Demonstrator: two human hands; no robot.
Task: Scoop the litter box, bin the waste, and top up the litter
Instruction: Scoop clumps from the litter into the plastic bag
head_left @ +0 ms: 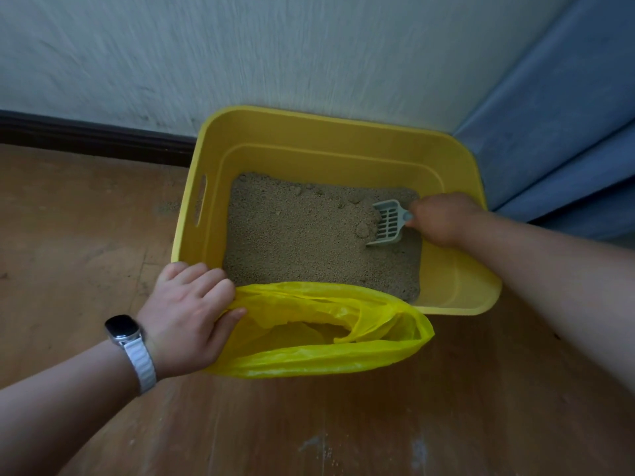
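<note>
Nearest to us is the wooden floor (pixel 309 434), and above it the left wrist with a watch (pixel 123 329) on a white band. The left hand (pixel 187 314) grips the rim of the yellow bag (pixel 309 359): the fingers are curled over the edge and the thumb presses the plastic from the other side, so the mouth is held open just beside the near wall of the litter box (pixel 192 207), overlapping it a little. In the part of the bag that we can see there are only folds of plastic and no waste, so we judge that nothing, or almost nothing, is binned yet. Behind the bag, the yellow box stands on the floor in the corner and holds a layer of sandy litter (pixel 292 255). At its right side the grey slotted scoop (pixel 388 223) lies with its front edge down in the litter, beside a rounded clump (pixel 362 230). The right hand (pixel 443 221) is closed round the handle of the scoop, which is mostly hidden inside it. A few more lumps show near the far wall, so the scooping seems to be at its beginning. The topping up is not done, and we see no fresh litter supply. Farthest are the pale wall (pixel 240 56) and a blue cloth (pixel 556 132) at the right
</note>
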